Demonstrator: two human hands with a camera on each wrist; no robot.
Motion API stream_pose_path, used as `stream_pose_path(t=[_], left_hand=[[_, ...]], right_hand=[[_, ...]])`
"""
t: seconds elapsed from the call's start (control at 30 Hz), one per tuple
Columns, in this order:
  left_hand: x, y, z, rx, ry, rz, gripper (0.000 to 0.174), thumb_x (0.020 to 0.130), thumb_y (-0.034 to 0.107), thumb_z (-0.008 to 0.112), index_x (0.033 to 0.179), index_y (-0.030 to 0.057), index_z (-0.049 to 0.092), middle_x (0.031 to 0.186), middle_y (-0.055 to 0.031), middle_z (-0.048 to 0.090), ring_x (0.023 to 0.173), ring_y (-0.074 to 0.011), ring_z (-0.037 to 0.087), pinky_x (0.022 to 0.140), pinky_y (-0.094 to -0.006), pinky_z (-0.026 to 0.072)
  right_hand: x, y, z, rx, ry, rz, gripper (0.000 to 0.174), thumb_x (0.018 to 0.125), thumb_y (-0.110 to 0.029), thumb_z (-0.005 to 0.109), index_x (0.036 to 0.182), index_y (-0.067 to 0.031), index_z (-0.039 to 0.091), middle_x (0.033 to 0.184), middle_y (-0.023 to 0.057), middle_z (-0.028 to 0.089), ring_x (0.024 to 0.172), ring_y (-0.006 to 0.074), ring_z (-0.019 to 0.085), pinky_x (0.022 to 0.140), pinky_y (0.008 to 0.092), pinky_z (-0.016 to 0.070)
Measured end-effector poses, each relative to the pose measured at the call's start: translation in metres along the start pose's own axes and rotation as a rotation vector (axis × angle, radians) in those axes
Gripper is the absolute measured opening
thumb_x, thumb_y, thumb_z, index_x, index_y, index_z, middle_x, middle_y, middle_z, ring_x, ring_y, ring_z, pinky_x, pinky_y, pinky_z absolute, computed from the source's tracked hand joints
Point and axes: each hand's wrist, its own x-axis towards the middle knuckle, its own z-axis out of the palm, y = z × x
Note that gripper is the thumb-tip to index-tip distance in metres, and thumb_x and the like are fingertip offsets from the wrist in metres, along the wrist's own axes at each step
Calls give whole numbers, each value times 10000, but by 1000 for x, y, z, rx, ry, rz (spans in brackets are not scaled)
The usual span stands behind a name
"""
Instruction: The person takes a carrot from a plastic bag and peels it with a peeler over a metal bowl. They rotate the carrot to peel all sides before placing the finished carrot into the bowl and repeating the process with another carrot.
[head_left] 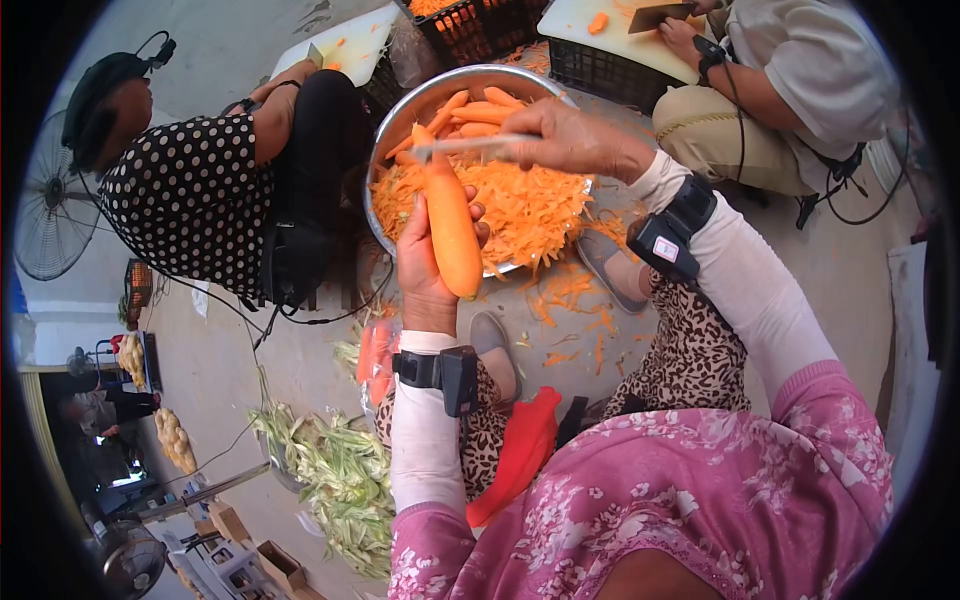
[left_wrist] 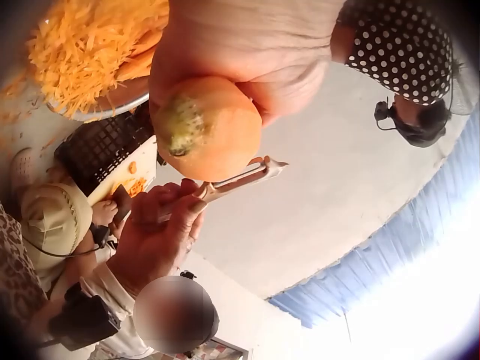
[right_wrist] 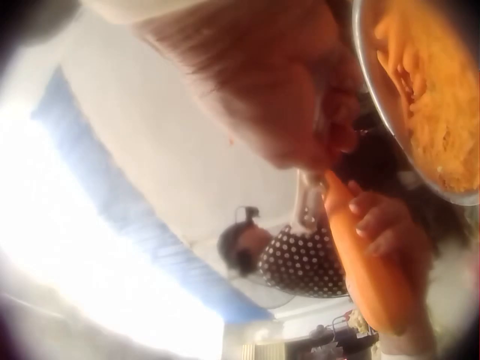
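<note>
My left hand grips a thick carrot in front of the basin, its tip pointing away from me. The carrot's blunt stem end faces the left wrist camera. In my right hand is a peeler, pinched by the handle, its head right at the carrot's far end in the head view. The peeler's slotted blade frame shows below the carrot in the left wrist view. Under both hands stands a metal basin heaped with orange peelings, with several whole carrots at its far side.
A person in a polka-dot top sits left; another in a white shirt holds a knife at a cutting board on a black crate. Corn husks and a bag of carrots lie on the floor.
</note>
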Motion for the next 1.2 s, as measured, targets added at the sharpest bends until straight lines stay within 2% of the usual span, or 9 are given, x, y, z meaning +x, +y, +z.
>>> stream_pose_path(t=[0.17,0.23,0.3,0.5,0.6,0.67,0.83,1.1,1.2], left_hand=[[-1,-1,1,5,-11,-7,416,964,338,419,1204,1,466,1074,-169,543,875,-256,528,703,-357,471],[-2,-2,1,-3,-18,-29,408,962,333,425,1196,1,468,1054,-166,544,862,-253,524,699,-353,469],[-3,-4,2,8,-129,-93,412,955,320,434,1170,-30,462,1031,-158,483,849,-229,458,709,-332,443],[-2,-9,11,130,-180,-87,441,960,346,423,1214,-15,424,1047,-159,454,840,-220,443,706,-318,442],[0,-7,13,63,-82,-27,430,962,388,420,1173,17,473,1027,-161,509,839,-238,479,677,-331,463],[1,-5,11,13,-92,-35,436,958,394,424,1166,15,480,1025,-158,509,840,-239,477,673,-327,465],[1,-1,5,-136,-65,-89,426,945,389,447,1134,12,508,1010,-148,506,843,-236,466,656,-308,464],[-5,-4,9,-126,-137,-116,419,946,367,453,1194,29,455,895,-72,413,736,-174,352,568,-261,388],[-8,-5,14,-23,-168,-147,436,951,380,444,1205,26,449,909,-87,430,754,-182,382,584,-265,405]], right_hand=[[2,4,10,-75,-213,-134,256,876,-249,600,842,5,602,683,27,557,652,95,546,573,267,428],[7,10,10,-131,-136,-128,244,867,-243,598,875,1,613,704,69,588,653,141,571,579,301,441],[16,18,4,-274,240,-236,236,851,-237,602,902,-8,628,751,130,620,678,226,602,602,350,457],[18,36,-8,-556,386,-42,238,824,-219,616,900,5,645,832,216,627,781,381,604,683,447,462],[18,30,-6,-426,472,-73,248,845,-240,610,888,2,637,701,153,619,640,245,611,591,351,460],[16,21,-6,-46,277,2,273,858,-270,595,862,1,634,694,61,614,655,139,585,588,284,450],[-6,-7,8,112,-183,-58,294,875,-305,590,881,-13,626,695,2,562,654,77,511,588,240,419],[23,34,14,-262,177,-426,275,858,-270,614,940,-12,661,746,119,637,679,187,586,631,329,457],[23,31,-4,-495,362,2,251,845,-261,604,919,-31,670,821,207,643,787,350,624,692,425,477]])
